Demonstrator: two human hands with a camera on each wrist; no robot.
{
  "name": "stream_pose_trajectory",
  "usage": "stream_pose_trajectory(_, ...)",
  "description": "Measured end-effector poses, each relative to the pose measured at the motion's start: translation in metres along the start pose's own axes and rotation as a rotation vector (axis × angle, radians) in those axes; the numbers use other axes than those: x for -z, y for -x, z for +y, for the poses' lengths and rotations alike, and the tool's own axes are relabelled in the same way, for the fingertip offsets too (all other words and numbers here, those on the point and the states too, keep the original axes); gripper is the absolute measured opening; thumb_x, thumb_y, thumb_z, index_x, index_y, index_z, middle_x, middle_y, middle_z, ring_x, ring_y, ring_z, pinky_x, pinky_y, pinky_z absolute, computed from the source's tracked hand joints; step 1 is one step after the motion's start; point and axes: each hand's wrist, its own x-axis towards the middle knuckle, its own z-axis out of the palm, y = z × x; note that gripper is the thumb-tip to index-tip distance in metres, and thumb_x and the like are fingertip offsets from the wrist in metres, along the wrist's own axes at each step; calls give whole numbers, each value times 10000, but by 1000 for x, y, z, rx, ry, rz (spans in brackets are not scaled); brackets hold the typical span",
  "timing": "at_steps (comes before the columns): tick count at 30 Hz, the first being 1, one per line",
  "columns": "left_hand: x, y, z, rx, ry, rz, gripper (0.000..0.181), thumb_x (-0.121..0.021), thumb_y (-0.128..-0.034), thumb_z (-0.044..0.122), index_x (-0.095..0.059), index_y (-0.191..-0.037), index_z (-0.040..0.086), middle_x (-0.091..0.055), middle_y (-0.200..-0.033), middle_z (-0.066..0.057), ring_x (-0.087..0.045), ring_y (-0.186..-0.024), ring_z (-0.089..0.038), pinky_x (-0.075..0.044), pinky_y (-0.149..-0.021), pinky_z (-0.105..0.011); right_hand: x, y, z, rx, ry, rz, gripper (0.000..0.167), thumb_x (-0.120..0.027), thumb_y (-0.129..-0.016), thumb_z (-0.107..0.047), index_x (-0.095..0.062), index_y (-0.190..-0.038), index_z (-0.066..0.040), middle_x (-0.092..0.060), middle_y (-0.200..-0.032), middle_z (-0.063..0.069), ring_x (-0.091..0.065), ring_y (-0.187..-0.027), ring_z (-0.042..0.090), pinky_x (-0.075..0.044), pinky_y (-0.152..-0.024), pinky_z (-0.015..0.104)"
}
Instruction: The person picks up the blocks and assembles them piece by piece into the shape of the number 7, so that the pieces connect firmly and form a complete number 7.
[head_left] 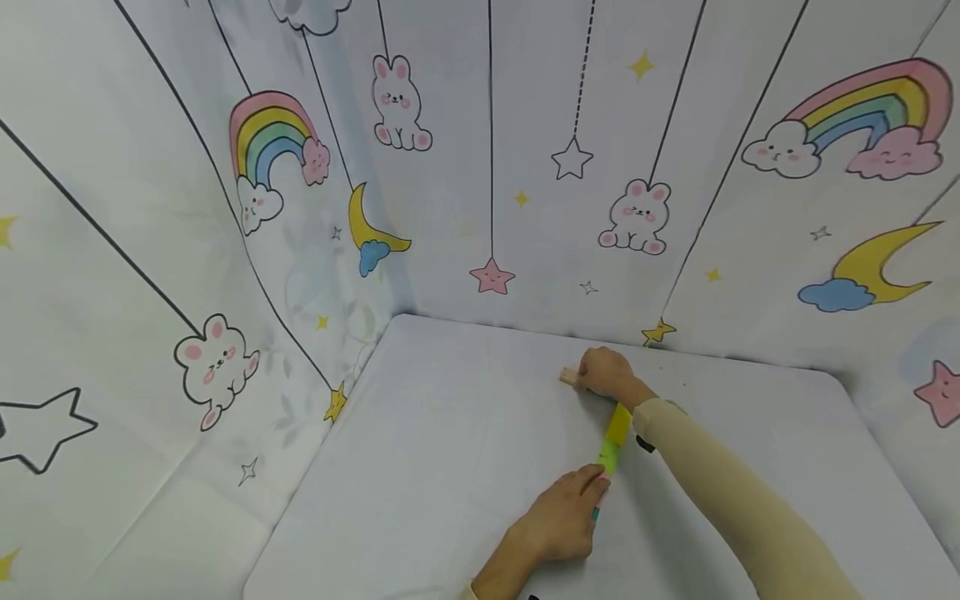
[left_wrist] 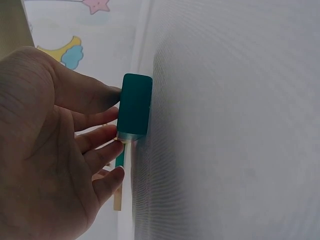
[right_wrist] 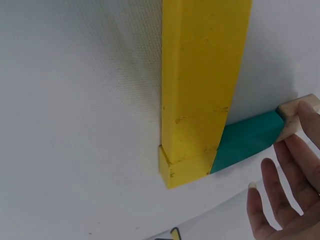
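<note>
A line of coloured blocks lies on the table: a yellow block (head_left: 618, 425), a light green block (head_left: 608, 455) and, at the near end, a teal block (left_wrist: 135, 105). My left hand (head_left: 566, 512) grips the near part of this row, partly covering a pink piece. At the far end, a short yellow piece (right_wrist: 187, 172) meets a second teal block (right_wrist: 247, 140), which runs off sideways. A plain wooden block (right_wrist: 290, 117) touches that teal block's outer end. My right hand (head_left: 606, 375) pinches the wooden block between thumb and fingers.
The white table (head_left: 450, 433) has rounded corners. Cloth walls (head_left: 450, 192) printed with rabbits, rainbows, moons and stars rise behind it and at both sides. The right forearm in a beige sleeve (head_left: 720, 483) reaches over the table's right part.
</note>
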Motion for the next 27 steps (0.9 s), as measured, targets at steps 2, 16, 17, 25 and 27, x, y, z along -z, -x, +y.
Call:
stream_pose_trajectory(2,0,0,0,-1,1,0,584,-595,-971,194,-460,-1537,146,-386,-1607,-29,-436,-1442,-142,-339,-1203,-262,0,1,1,-7,6,5,271,-836,-887,-283,-785,-1022,-54,-760,-982,62,-642,-838,203,-580,-851,453)
stream_pose_trajectory(16,-3,-4,-1,13,2,-12,592,-603,-973,207,-453,-1543,159,-371,-1616,-12,-419,-1453,-131,-333,-1206,-260,2,2,5,4,-3,13,263,-846,-881,-284,-794,-1012,-62,-765,-981,56,-660,-853,200,-589,-871,463)
stream_pose_trajectory(17,-3,-4,-1,15,3,-15,593,-600,-974,207,-452,-1546,161,-369,-1618,-10,-416,-1455,-130,-332,-1206,-260,2,2,5,5,-3,13,265,-845,-882,-286,-795,-1014,-62,-765,-980,56,-661,-852,199,-590,-869,462)
stream_pose_trajectory(25,-2,-4,-1,17,2,-17,588,-597,-976,201,-454,-1544,151,-372,-1614,-17,-421,-1450,-133,-326,-1208,-258,4,1,5,-10,-5,-6,279,-840,-886,-289,-789,-1027,-53,-761,-987,66,-653,-849,202,-586,-867,458)
stream_pose_trajectory(27,-1,-4,-2,13,4,-16,584,-593,-977,199,-455,-1543,149,-374,-1613,-19,-423,-1447,-133,-327,-1208,-258,5,1,5,-17,0,-13,280,-835,-892,-291,-787,-1035,-54,-759,-994,68,-650,-849,203,-587,-864,453)
